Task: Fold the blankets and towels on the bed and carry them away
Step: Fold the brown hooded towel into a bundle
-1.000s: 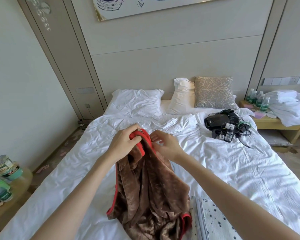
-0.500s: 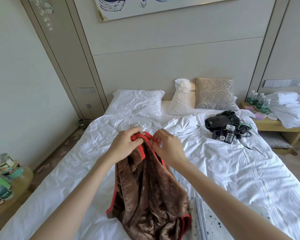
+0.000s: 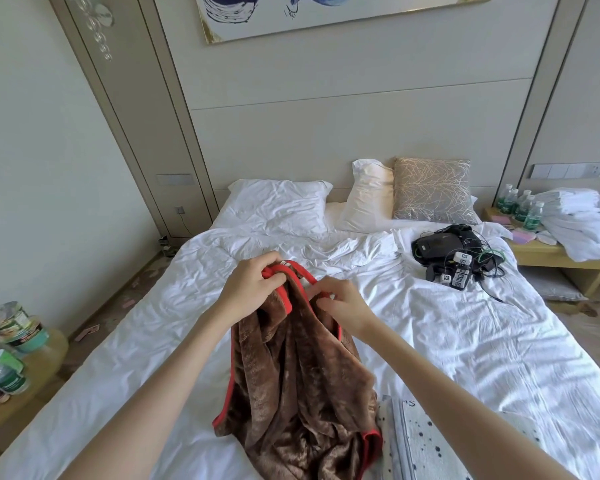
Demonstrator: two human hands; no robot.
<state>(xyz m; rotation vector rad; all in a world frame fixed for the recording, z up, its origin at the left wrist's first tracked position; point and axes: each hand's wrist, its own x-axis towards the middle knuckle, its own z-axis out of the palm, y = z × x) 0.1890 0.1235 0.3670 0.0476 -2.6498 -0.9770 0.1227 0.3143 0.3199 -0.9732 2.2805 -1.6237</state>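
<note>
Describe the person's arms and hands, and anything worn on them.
The left arm and right arm are bare as far as the picture shows: no sleeves, watch or bracelet. The left hand and right hand wear no gloves, and no rings show.

bare sheet (image 3: 153, 341) left, gear pile (image 3: 447, 251) right

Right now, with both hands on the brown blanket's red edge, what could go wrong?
Left hand and right hand grip the red trim close together while the brown blanket hangs bunched; the fold may skew.
Its lower end lies by the spotted cloth, which could get dragged.
Spreading it rightward might snag the cabled devices.
</note>
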